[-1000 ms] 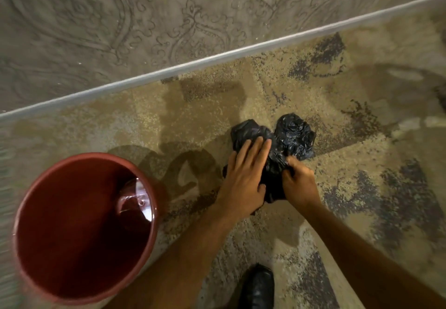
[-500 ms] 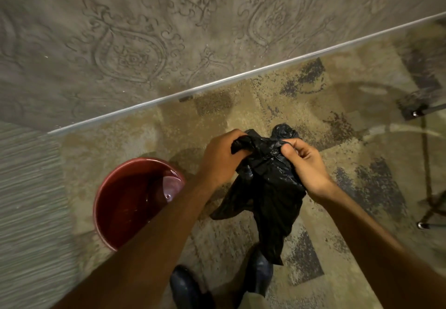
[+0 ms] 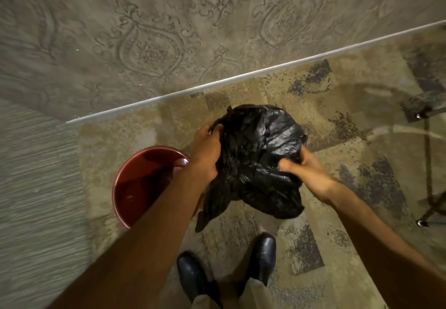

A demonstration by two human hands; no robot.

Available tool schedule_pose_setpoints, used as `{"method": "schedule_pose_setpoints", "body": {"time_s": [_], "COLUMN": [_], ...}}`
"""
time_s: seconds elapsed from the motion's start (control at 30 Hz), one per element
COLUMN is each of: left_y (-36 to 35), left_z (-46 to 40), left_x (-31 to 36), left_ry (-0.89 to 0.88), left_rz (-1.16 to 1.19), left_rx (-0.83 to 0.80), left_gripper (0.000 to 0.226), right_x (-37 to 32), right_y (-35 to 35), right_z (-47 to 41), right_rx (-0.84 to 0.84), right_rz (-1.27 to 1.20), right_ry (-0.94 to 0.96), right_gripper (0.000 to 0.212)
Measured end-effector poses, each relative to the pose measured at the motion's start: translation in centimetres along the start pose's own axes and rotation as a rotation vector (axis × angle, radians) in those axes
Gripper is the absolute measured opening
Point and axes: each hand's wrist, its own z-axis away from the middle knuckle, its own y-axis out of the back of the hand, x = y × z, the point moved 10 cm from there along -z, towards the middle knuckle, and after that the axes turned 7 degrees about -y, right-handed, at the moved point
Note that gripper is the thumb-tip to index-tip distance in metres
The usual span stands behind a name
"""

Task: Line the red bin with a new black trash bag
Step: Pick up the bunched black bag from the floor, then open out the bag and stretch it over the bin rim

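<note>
A crumpled black trash bag (image 3: 260,154) hangs in the air above the patterned carpet, held between both hands. My left hand (image 3: 206,152) grips its left edge near the top. My right hand (image 3: 306,173) grips its right side, thumb pressed into the plastic. A loose tail of the bag droops down to the lower left. The red bin (image 3: 142,183) stands upright on the carpet to the left of the bag, its inside bare; my left forearm crosses over its right rim.
A wall with embossed ornaments (image 3: 169,43) rises behind, ending in a pale baseboard strip (image 3: 241,79). My two black shoes (image 3: 263,253) stand below the bag. Thin metal furniture legs (image 3: 421,223) are at the right edge.
The bag was lifted off the carpet and is now higher and spread wider between my hands. The view rose, so the bin looks smaller and farther below.
</note>
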Motion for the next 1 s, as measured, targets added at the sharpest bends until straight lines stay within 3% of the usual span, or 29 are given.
{"method": "schedule_pose_setpoints", "body": {"time_s": [0.07, 0.13, 0.23, 0.33, 0.37, 0.43, 0.53, 0.6, 0.63, 0.7, 0.73, 0.83, 0.9, 1.0], "left_y": [-0.2, -0.3, 1.3, 2.2, 2.5, 3.0, 3.0, 3.2, 3.6, 3.0, 2.4, 1.1, 0.6, 0.8], "left_z": [-0.3, -0.3, 0.4, 1.3, 1.8, 3.8, 6.0, 5.5, 4.9, 4.1, 3.9, 3.3, 3.0, 2.3], "left_x": [-0.6, -0.7, -0.1, -2.9, -5.0, -8.8, -13.1, -13.6, -13.6, -13.0, -12.6, -11.2, -10.3, -9.3], "left_ry": [0.036, 0.011, -0.137, -0.074, 0.045, 0.270, 0.440, 0.416, 0.418, 0.381, 0.346, 0.275, 0.245, 0.228], "left_rz": [0.185, 0.240, -0.077, -0.242, -0.208, -0.183, -0.234, -0.185, -0.134, -0.032, -0.015, -0.036, -0.073, -0.092], "left_rx": [-0.024, -0.074, -0.094, -0.247, -0.305, -0.400, -0.549, -0.458, -0.355, -0.274, -0.274, -0.215, -0.194, -0.148], "left_gripper": [0.026, 0.036, 0.058, 0.074, 0.074, 0.051, 0.023, 0.018, 0.019, 0.022, 0.031, 0.026, 0.015, 0.019], "right_x": [1.7, 2.5, 3.8, 4.5, 4.8, 5.2, 5.4, 5.8, 6.1, 4.6, 2.5, -0.5, 1.0, 1.5], "right_y": [-1.4, -1.1, -0.3, 0.2, 0.6, 1.8, 3.4, 4.8, 6.3, 8.1, 7.2, -2.8, -7.1, -6.9], "right_z": [-0.3, -0.4, -0.4, -0.3, -0.3, -0.3, -0.5, -0.4, 0.1, 2.0, 2.9, 3.7, 3.4, 2.6], "right_rx": [-0.004, 0.054, 0.068, 0.097, 0.128, 0.200, 0.269, 0.374, 0.499, 0.748, 0.772, 0.370, 0.207, 0.249], "right_rz": [0.163, -0.022, -0.626, -0.750, -0.753, -0.782, -0.815, -0.660, -0.527, -0.123, 0.115, 0.699, 0.927, 0.814], "right_ry": [-0.038, -0.069, -0.224, -0.337, -0.360, -0.383, -0.380, -0.371, -0.340, -0.174, -0.004, 0.404, 0.452, 0.404], "right_gripper": [0.028, 0.010, 0.023, 0.027, 0.027, 0.034, 0.044, 0.030, 0.037, 0.080, 0.091, 0.094, 0.079, 0.008]}}
